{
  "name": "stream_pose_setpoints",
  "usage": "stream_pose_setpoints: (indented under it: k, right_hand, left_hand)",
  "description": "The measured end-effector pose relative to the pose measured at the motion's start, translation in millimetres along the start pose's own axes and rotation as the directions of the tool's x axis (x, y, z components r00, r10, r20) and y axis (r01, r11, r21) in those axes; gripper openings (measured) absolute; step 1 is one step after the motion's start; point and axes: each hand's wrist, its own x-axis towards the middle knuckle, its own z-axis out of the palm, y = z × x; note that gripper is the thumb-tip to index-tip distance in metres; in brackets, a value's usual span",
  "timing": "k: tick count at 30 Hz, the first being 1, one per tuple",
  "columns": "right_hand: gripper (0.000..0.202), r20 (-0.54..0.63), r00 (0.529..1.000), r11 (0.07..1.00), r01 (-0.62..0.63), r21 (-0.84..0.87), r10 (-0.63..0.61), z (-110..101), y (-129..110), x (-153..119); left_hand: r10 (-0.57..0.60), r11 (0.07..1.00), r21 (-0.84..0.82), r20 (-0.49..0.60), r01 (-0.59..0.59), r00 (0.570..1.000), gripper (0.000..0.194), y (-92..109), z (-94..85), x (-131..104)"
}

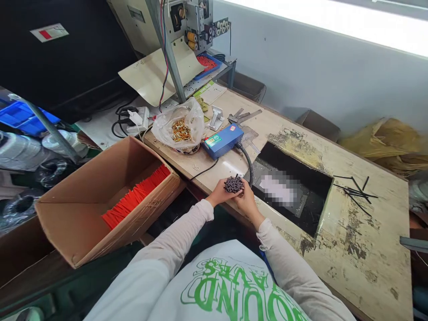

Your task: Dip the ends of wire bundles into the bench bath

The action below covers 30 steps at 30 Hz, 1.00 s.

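Both of my hands are wrapped round one bundle of thin black tubes or wires (233,184), whose cut ends face up toward me. My left hand (220,193) grips the bundle from the left side. From the right, my right hand (246,199) closes on it as well. One black piece sticks up a little above the rest. The bundle is held over the near edge of the wooden table (354,240), beside a dark rectangular recess (296,167). Its lower length is hidden by my hands.
Left of me stands a cardboard box (83,191) with red strips (135,196) inside. A plastic bag of brass-coloured terminals (180,129), a blue box-shaped device (223,141) with a black hose, and calipers (242,117) lie behind. Loose black pieces (356,192) lie at right.
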Motion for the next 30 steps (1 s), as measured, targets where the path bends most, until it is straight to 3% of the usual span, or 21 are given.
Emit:
stream_pose_setpoints:
  k: [7,11,13,15,18,22,24,27,29,30]
  right_hand:
    - [0.048,0.069,0.994,0.994,-0.089,0.062,0.085,-13,-2,0]
    - [0.032,-0.17,0.984,0.996,-0.041,0.075,0.054,-27,-12,-14]
    - [0.03,-0.187,0.982,0.995,0.008,0.101,0.011,-26,-18,-21]
    - [0.032,-0.212,0.977,0.99,0.037,0.136,-0.008,-22,-23,-26]
    - [0.035,-0.351,0.936,0.989,0.016,0.15,0.038,-17,-27,-29]
    - [0.034,-0.478,0.874,0.994,-0.04,0.101,0.084,-22,-27,-28]
    - [0.033,-0.516,0.853,0.997,-0.054,0.056,0.075,-30,-26,-26]
    - [0.034,-0.541,0.84,0.998,-0.066,-0.016,0.047,-51,-26,-23]
    - [0.035,-0.548,0.837,0.99,-0.078,-0.114,0.003,-75,-26,-19]
    - [0.035,-0.555,0.831,0.979,-0.084,-0.186,-0.034,-91,-25,-17]
  left_hand:
    - [-0.111,0.986,-0.126,-0.039,0.105,0.993,0.026,4,2.3,-1]
    - [-0.281,0.845,-0.496,-0.096,0.198,0.955,0.033,20,23.2,-4]
    - [-0.322,0.749,-0.631,-0.082,0.201,0.943,0.038,27,37.3,-5]
    - [-0.383,0.673,-0.701,-0.058,0.236,0.922,0.038,33,50.8,-5]
    - [-0.498,0.558,-0.763,0.007,0.326,0.867,0.038,38,67.2,-5]
    - [-0.458,0.445,-0.862,0.013,0.242,0.889,0.034,42,86.6,-6]
    - [-0.428,0.388,-0.896,0.032,0.216,0.903,0.033,43,97.6,-4]
    - [-0.408,0.334,-0.905,0.115,0.265,0.906,0.038,39,111.9,0]
    - [-0.414,0.38,-0.873,0.135,0.305,0.9,0.045,32,113.3,-2]
    - [-0.419,0.448,-0.84,0.106,0.307,0.902,0.048,28,109.5,-4]
